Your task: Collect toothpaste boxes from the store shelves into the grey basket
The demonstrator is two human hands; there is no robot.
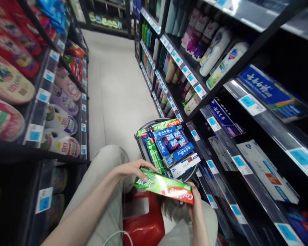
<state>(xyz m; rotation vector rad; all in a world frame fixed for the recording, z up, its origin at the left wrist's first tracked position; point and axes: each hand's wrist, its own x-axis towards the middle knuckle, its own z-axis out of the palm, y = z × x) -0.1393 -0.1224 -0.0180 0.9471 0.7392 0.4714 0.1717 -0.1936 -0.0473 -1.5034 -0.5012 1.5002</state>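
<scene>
A green and red Colgate toothpaste box (164, 186) lies across my lap, held at both ends. My left hand (137, 169) grips its left end, thumb on the front face and fingers along the top edge. Around the right end my right hand (195, 196) is closed, its fingers partly hidden behind the box. Just beyond stands a dark basket (154, 121) full of toothpaste boxes, among them a blue box (162, 147), a green box (154, 155) and a white box (184, 165).
On the right, shelves with price tags hold several toothpaste boxes (269, 171) and body wash bottles (228, 65). Detergent bottles (60, 119) line the left shelves. Pale floor (120, 78) runs down the aisle between. A red object (143, 218) sits between my knees.
</scene>
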